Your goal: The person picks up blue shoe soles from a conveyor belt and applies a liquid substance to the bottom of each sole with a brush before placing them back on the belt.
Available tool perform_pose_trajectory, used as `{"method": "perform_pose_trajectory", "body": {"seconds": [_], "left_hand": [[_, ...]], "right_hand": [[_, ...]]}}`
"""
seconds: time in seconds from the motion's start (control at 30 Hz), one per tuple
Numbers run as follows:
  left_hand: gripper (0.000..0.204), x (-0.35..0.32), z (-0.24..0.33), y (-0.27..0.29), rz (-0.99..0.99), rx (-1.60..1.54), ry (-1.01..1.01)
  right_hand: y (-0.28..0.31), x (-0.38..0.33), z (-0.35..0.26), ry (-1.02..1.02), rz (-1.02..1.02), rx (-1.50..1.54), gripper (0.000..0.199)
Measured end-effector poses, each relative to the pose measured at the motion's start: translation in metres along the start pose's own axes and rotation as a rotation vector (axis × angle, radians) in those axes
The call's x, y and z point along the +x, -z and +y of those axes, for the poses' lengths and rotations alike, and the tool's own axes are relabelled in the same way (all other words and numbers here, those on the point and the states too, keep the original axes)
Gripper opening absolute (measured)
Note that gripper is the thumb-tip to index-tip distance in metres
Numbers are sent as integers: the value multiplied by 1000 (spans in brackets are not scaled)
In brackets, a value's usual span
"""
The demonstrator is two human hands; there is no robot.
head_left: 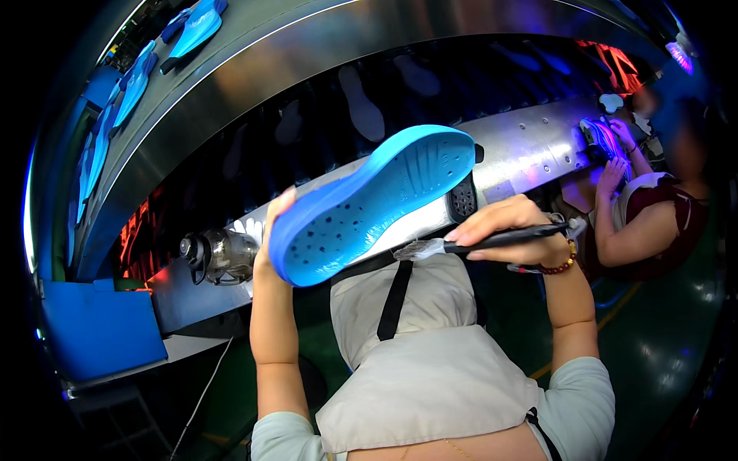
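A blue shoe sole (346,219) is held up over the metal ledge, tilted so that its hollow upper side faces me. My left hand (274,219) is closed on its heel end, with most of the fingers hidden behind the sole. In my right hand (507,227) is a brush with a black handle (511,237), pinched between thumb and fingers. Its pale bristles (419,250) point left, just below the sole's edge, and seem apart from it. Wet-looking shine and dark spots show inside the sole's heel.
A clear jug with a dark lid (223,257) stands on the metal ledge (530,150) at left. Beyond is a dark rack of insole shapes (361,104). Blue soles (196,31) lie on the conveyor at upper left. A co-worker (646,207) handles a shoe at right.
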State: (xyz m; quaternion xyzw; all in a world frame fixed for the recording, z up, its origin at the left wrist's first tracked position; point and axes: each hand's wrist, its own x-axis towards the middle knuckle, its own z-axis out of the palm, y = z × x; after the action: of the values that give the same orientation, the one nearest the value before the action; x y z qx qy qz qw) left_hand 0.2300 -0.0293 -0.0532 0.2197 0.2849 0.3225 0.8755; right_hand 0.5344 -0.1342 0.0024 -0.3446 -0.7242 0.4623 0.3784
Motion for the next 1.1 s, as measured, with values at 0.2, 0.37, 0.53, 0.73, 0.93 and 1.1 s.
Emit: {"method": "perform_pose_trajectory", "body": {"seconds": [0.2,0.37,0.53,0.73,0.93,1.1], "left_hand": [[84,70,-68,8,-276,-295,-250],[100,73,-97,-5,-72,-263,-62],[92,75,-101,-1,-4,-280,-106],[91,56,-80,4,-81,-271,-240],[90,49,-78,-38,-228,-370,-301],[89,49,-65,-27,-244,-264,-394]], "right_hand": [[-31,25,31,-290,367,188,21],[-45,24,73,-356,425,251,18],[-68,24,62,-108,336,-218,20],[-59,6,11,66,-8,-288,17],[-58,30,17,-136,293,-83,17],[-44,14,6,-94,77,83,20]]}}
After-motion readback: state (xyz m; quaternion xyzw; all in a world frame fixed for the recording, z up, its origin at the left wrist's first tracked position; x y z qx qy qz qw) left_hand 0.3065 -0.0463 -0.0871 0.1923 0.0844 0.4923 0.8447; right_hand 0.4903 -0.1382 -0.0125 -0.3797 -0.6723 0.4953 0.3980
